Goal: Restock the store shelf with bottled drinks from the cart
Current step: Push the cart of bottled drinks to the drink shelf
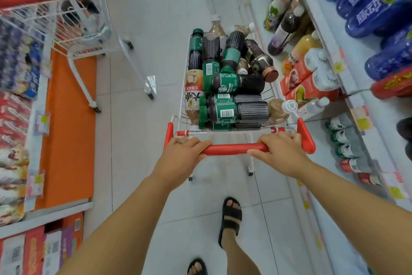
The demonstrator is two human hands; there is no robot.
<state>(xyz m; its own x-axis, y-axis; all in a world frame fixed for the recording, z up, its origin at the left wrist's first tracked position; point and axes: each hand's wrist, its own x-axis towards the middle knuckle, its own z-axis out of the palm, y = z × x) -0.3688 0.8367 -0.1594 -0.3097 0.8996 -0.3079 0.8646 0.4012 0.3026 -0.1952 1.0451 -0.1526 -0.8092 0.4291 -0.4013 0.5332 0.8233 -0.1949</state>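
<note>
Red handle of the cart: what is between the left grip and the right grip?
In the head view, only a bare stretch of the red handle lies between the left grip and the right grip, which both hold it.

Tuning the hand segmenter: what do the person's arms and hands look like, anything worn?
The left forearm and right forearm are bare to the frame edge: no sleeves, gloves or watch show. The left hand wears a thin dark ring on one finger; the right hand shows no ring.
</note>
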